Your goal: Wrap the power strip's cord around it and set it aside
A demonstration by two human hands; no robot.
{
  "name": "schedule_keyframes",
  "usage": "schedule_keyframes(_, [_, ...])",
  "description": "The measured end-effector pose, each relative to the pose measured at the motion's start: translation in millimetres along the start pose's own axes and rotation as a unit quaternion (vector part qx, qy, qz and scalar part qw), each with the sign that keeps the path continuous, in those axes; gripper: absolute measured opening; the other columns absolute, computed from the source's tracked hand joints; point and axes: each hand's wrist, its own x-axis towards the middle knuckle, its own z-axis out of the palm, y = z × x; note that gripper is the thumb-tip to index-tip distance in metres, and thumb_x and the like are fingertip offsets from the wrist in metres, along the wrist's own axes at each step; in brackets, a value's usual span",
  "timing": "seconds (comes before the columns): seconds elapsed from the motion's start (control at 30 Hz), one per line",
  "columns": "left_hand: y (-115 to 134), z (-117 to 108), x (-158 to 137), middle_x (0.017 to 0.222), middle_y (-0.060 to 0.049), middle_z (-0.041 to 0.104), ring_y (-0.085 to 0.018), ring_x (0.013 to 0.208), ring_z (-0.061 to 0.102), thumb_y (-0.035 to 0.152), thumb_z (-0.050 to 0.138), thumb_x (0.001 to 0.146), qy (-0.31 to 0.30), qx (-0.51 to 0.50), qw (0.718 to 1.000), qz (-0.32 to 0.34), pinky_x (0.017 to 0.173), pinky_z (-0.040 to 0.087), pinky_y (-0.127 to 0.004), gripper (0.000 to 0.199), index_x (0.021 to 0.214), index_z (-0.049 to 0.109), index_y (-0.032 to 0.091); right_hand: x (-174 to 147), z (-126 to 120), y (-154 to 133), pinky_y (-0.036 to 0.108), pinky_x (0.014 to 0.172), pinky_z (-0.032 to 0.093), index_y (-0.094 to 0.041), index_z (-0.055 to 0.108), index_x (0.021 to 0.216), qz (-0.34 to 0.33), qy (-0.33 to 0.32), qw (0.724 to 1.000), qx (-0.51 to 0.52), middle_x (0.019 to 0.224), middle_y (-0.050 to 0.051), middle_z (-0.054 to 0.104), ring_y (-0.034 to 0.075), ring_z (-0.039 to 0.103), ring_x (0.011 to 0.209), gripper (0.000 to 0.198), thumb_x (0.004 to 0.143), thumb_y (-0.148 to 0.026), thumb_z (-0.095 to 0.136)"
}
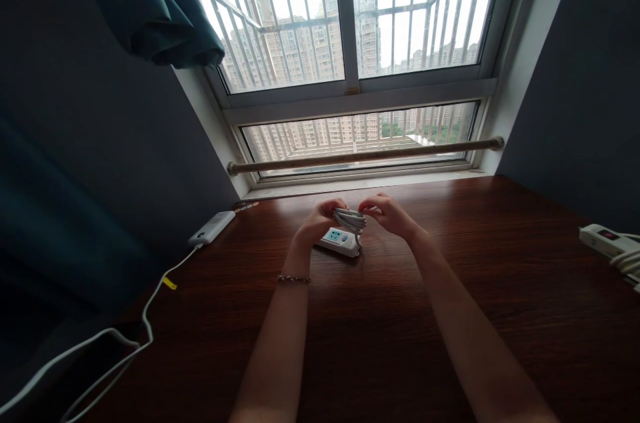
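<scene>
My left hand [323, 218] is closed on a coiled white power cord [350, 218], held just above the table. At the coil's right end, my right hand [384, 212] has its thumb and fingers pinched together at the cord; exactly what part they grip is too small to tell. Below the coil lies a white power strip [341, 242] with a blue-green socket face, partly covered by my left hand and wrist. The cord hangs down to the strip's right end.
The dark reddish wooden table [400, 330] reaches the window sill. A white power strip [213, 228] with a trailing cable lies at the left edge. Another strip [607, 240] with wound cord lies at the right. A horizontal rail [370, 156] crosses the window; a teal curtain [165, 16] hangs upper left.
</scene>
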Motion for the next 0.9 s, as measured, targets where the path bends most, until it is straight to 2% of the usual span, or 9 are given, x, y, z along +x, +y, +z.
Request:
schedule_keyframes(0.13, [-1.9, -5.0, -2.8, 0.069, 0.001, 0.052, -0.01, 0.062, 0.052, 0.013, 0.073, 0.048, -0.001, -0.022, 0.999, -0.04, 0.06, 0.041, -0.022, 0.032, 0.074, 0.054, 0.013, 2.5, 4.2, -1.5, 0.028, 0.075, 0.035, -0.02, 0.063, 0.084, -0.024, -0.02, 1.0, -0.004, 0.08, 0.002, 0.062, 0.014, 0.049, 0.077, 0.016, 0.079, -0.016, 0.049])
schedule_keyframes(0.27, [-2.4, -3.8, -1.8, 0.068, 0.002, 0.051, -0.008, 0.062, 0.05, 0.012, 0.073, 0.05, 0.009, -0.01, 0.999, -0.045, 0.059, 0.04, -0.019, 0.036, 0.08, 0.053, 0.013, 4.3, 5.3, -4.5, 0.029, 0.076, 0.033, -0.02, 0.063, 0.088, -0.025, -0.023, 0.999, -0.042, 0.08, 0.004, 0.061, 0.016, 0.045, 0.081, 0.019, 0.08, -0.016, 0.046])
schedule_keyframes(0.37, [0.7, 0.1, -2.5, 0.072, 0.001, 0.052, -0.009, 0.064, 0.05, 0.012, 0.072, 0.049, -0.026, -0.015, 0.998, -0.058, 0.059, 0.041, -0.019, 0.038, 0.083, 0.054, 0.015, 4.2, 0.0, -11.7, 0.031, 0.08, 0.03, -0.022, 0.063, 0.088, -0.025, -0.027, 0.997, -0.066, 0.08, 0.003, 0.06, 0.017, 0.043, 0.083, 0.02, 0.081, -0.016, 0.045])
schedule_keyframes(0.5, [4.9, 5.9, -4.9, 0.085, -0.002, 0.051, -0.014, 0.075, 0.052, 0.01, 0.074, 0.044, -0.094, -0.059, 0.992, -0.058, 0.064, 0.042, -0.022, 0.034, 0.073, 0.057, 0.014, 3.3, -8.3, -20.5, 0.032, 0.085, 0.026, -0.024, 0.062, 0.087, -0.026, -0.046, 0.997, -0.052, 0.081, 0.001, 0.06, 0.016, 0.041, 0.084, 0.021, 0.083, -0.019, 0.042])
schedule_keyframes(0.6, [5.7, 8.0, -5.9, 0.088, -0.004, 0.05, -0.016, 0.08, 0.053, 0.01, 0.074, 0.044, -0.114, -0.084, 0.988, -0.051, 0.068, 0.043, -0.025, 0.027, 0.065, 0.058, 0.013, 2.3, -11.1, -20.7, 0.031, 0.083, 0.028, -0.022, 0.063, 0.087, -0.022, -0.06, 0.998, -0.02, 0.079, 0.002, 0.06, 0.016, 0.041, 0.083, 0.022, 0.084, -0.02, 0.041])
schedule_keyframes(0.7, [4.3, 6.1, -7.3, 0.089, -0.005, 0.05, -0.017, 0.083, 0.053, 0.012, 0.075, 0.044, -0.096, -0.101, 0.989, -0.045, 0.072, 0.043, -0.027, 0.024, 0.06, 0.057, 0.013, -0.1, -15.1, -13.6, 0.029, 0.079, 0.032, -0.019, 0.062, 0.085, -0.012, -0.074, 0.997, 0.029, 0.078, 0.003, 0.059, 0.016, 0.044, 0.082, 0.021, 0.083, -0.022, 0.041])
schedule_keyframes(0.77, [2.8, 2.8, -9.0, 0.091, -0.004, 0.049, -0.019, 0.089, 0.053, 0.014, 0.076, 0.043, -0.064, -0.121, 0.99, -0.036, 0.075, 0.044, -0.029, 0.025, 0.059, 0.057, 0.013, -2.0, -20.0, -5.9, 0.028, 0.076, 0.035, -0.018, 0.061, 0.082, 0.001, -0.074, 0.994, 0.076, 0.077, 0.003, 0.058, 0.016, 0.047, 0.08, 0.021, 0.083, -0.025, 0.041])
schedule_keyframes(0.83, [1.4, -0.9, -10.6, 0.088, -0.004, 0.049, -0.02, 0.092, 0.052, 0.016, 0.077, 0.042, -0.028, -0.133, 0.99, -0.028, 0.078, 0.044, -0.032, 0.028, 0.059, 0.055, 0.013, -3.0, -25.6, 1.7, 0.028, 0.073, 0.036, -0.018, 0.059, 0.082, 0.019, -0.037, 0.991, 0.127, 0.077, 0.003, 0.057, 0.015, 0.048, 0.076, 0.02, 0.082, -0.028, 0.041])
schedule_keyframes(0.9, [0.5, -3.6, -11.4, 0.083, -0.003, 0.049, -0.019, 0.089, 0.053, 0.017, 0.078, 0.043, -0.009, -0.131, 0.991, -0.028, 0.08, 0.044, -0.033, 0.029, 0.058, 0.054, 0.013, -2.4, -29.7, 6.7, 0.026, 0.067, 0.037, -0.018, 0.056, 0.085, 0.052, 0.045, 0.984, 0.166, 0.072, 0.001, 0.053, 0.013, 0.047, 0.069, 0.021, 0.082, -0.032, 0.041])
